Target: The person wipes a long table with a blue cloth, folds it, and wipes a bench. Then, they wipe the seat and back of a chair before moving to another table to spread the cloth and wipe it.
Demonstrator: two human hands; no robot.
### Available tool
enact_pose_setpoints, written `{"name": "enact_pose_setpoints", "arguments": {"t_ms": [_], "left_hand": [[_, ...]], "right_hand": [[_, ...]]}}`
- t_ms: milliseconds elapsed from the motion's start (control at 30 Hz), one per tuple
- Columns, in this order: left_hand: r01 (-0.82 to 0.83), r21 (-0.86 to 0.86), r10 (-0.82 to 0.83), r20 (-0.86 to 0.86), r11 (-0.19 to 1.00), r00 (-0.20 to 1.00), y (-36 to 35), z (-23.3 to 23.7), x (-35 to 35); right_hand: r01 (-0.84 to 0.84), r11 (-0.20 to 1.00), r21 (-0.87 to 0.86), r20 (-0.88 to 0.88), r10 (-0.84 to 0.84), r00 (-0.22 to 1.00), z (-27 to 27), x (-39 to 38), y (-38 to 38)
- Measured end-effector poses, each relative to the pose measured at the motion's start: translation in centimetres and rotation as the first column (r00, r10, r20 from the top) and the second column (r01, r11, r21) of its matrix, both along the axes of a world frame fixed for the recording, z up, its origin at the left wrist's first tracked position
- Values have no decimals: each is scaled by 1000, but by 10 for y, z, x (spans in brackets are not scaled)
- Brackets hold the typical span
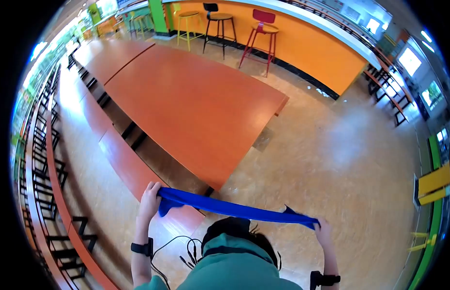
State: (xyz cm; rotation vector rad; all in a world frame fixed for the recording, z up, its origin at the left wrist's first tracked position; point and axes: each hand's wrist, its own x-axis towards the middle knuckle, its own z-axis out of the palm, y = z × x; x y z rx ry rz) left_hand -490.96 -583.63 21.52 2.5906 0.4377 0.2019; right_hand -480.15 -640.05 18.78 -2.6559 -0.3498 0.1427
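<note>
A blue cloth (234, 209) is stretched in a narrow band between my two hands, in front of my body. My left hand (150, 197) is closed on its left end, where a loose flap of the cloth hangs below the fingers. At the other end, my right hand (323, 230) grips the cloth, slightly lower in the view. A small corner of fabric sticks up near the right end. Just beyond the cloth is the near corner of an orange-brown table (196, 101), and the cloth looks apart from its top.
A long bench (133, 164) runs along the table's left side. Stools, including a red one (263, 29), stand by the orange counter (302, 48). More benches (56, 164) line the far left. Dark cables (188, 241) hang beside my body.
</note>
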Motion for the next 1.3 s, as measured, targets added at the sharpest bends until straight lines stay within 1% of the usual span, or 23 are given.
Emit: {"name": "enact_pose_setpoints", "arguments": {"t_ms": [33, 133, 200, 333, 400, 467, 500, 533, 567, 600, 667, 700, 733, 800, 867, 933, 1000, 1067, 1100, 1133, 1167, 1233, 1300], "left_hand": [[-11, -9, 11, 19, 1000, 1000, -7, 1, 2], [-18, -59, 16, -39, 998, 999, -31, 27, 1], [-88, -113, 86, -22, 990, 996, -52, 66, 8], [-232, -67, 237, 76, 971, 969, -67, 107, 29], [-408, -99, 410, 7, 908, 912, -77, 121, 52], [-419, 31, 416, 75, 908, 906, -67, 93, 62], [-445, 0, 444, 68, 895, 893, -66, 78, 69], [-475, -20, 475, 62, 880, 878, -64, 66, 77], [-431, 65, 429, 50, 900, 902, -58, 64, 90], [-446, 73, 448, -13, 892, 894, -47, 63, 103], [-441, 157, 442, 29, 884, 897, -7, 48, 120], [-464, 271, 485, -12, 843, 875, 13, 56, 131], [-548, 368, 599, -32, 751, 800, 7, 94, 157], [-613, 478, 571, 251, 629, 781, 5, 145, 175], [-685, 436, 556, 400, 584, 729, -2, 181, 178], [-713, 409, 520, 493, 569, 698, -15, 184, 155], [-741, 336, 555, 503, 581, 663, -29, 175, 154], [-643, 541, 489, 419, 543, 765, -36, 142, 154], [-650, 528, 558, 350, 546, 753, -45, 120, 160], [-586, 557, 518, 296, 589, 802, -61, 100, 168], [-546, 539, 516, 223, 642, 827, -62, 59, 160], [-571, 414, 574, 130, 709, 808, -85, -18, 146], [-581, 279, 615, -48, 765, 787, -113, -90, 119]], "right_hand": [[-29, 996, 90, 116, 19, 993, 8, 20, -3], [-109, 970, -216, 247, 162, 955, 46, 91, -12], [-161, 935, -315, 397, 284, 873, 68, 153, -20], [-173, 981, -92, 632, 192, 751, 131, 264, 21], [-269, 949, -162, 546, 313, 777, 149, 309, 42], [-370, 914, -164, 472, 402, 785, 147, 350, 50], [-429, 893, -137, 431, 444, 785, 135, 375, 56], [-490, 866, -100, 391, 487, 781, 120, 401, 66], [-550, 835, -24, 442, 502, 743, 104, 426, 79], [-564, 823, 62, 334, 516, 789, 90, 453, 96], [-582, 789, 197, 106, 573, 813, 79, 516, 141], [-652, 730, 203, 185, 625, 758, 86, 548, 168], [-714, 670, 205, 264, 665, 699, 94, 574, 198], [-746, 637, 193, 472, 607, 640, 149, 589, 246], [-726, 591, 351, 480, 552, 681, 187, 593, 269], [-747, 499, 439, 517, 540, 664, 184, 588, 274], [-808, 524, 269, 608, 558, 564, 170, 608, 273], [-865, 487, 117, 641, 628, 440, 123, 627, 270], [-881, 467, 78, 586, 693, 419, 97, 631, 267], [-896, 443, 36, 528, 752, 394, 62, 630, 262], [-890, 452, 51, 438, 791, 427, 0, 646, 255], [-911, 413, 9, 92, 907, 412, -74, 641, 242], [-885, 410, -222, -75, 898, 434, -78, 594, 230]]}}
